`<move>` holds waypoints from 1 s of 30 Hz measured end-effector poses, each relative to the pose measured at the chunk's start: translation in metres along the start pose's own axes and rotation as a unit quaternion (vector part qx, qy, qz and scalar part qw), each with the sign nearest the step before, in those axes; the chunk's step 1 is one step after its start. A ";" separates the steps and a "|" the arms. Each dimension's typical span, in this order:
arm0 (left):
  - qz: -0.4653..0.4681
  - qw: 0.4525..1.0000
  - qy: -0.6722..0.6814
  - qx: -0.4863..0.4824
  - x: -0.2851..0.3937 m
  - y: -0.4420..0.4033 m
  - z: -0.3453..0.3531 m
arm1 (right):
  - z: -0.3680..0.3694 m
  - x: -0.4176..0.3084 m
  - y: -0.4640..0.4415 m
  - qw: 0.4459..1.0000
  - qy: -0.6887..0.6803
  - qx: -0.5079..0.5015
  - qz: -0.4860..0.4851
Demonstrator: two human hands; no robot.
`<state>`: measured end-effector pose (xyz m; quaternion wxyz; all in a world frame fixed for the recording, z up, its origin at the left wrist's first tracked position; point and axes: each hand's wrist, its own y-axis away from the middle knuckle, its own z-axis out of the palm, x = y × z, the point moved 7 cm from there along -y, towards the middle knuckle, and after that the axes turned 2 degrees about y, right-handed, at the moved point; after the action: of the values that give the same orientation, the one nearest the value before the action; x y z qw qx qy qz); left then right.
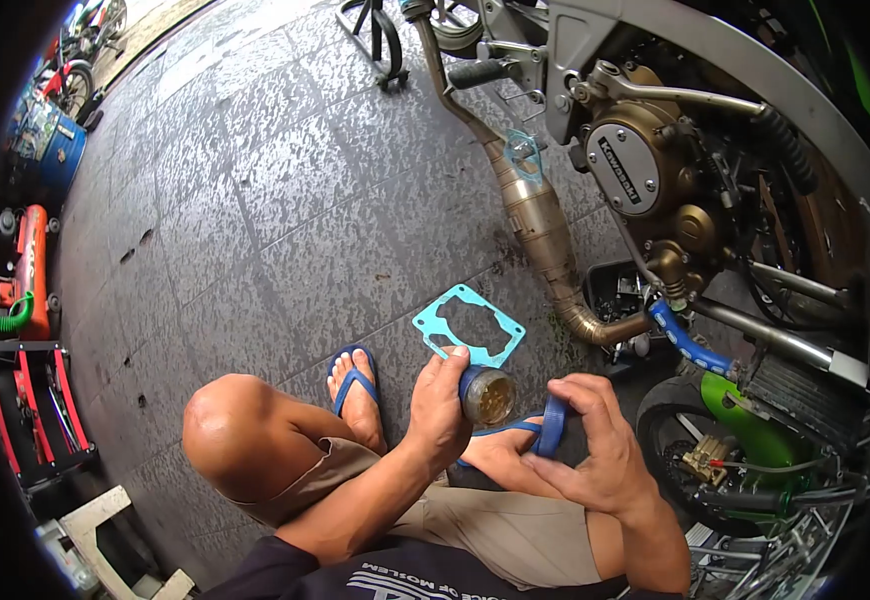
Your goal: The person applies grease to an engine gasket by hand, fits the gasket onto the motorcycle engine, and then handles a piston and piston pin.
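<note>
My left hand [437, 402] is closed around a small round jar [491, 396] whose open mouth faces me, with a brownish substance inside. A flat turquoise gasket [435, 326] with a large cut-out extends beyond my left thumb. It seems to be held in the same hand, though its lower edge is hidden by the fingers. My right hand [607, 450] grips a blue screw lid [552, 428] on edge between thumb and fingers. The lid is apart from the jar, just to its right.
A motorcycle engine [645, 170] and exhaust pipe [540, 225] stand at the right, with a light-blue piece [523, 155] on the pipe. A blue hose [693, 342] hangs below. Left are a red floor jack [31, 265], a tool rack [40, 410] and a blue drum [63, 150].
</note>
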<state>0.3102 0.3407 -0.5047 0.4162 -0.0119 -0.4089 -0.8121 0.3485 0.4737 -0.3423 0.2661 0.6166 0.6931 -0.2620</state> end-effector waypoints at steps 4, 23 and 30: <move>-0.016 0.999 0.009 -0.039 -0.001 -0.001 -0.002 | 0.012 0.006 0.003 0.981 -0.060 -0.164 0.084; 0.086 0.987 -0.098 -0.093 -0.005 0.003 0.006 | 0.047 0.008 0.014 0.941 0.112 -0.302 0.109; 0.073 0.994 -0.037 -0.078 0.002 0.004 0.006 | 0.051 0.031 0.023 0.768 -0.528 -0.238 0.272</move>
<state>0.3098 0.3427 -0.4973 0.4569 -0.1039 -0.3571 -0.8081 0.3705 0.4633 -0.4014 0.7886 0.4604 0.2869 -0.2895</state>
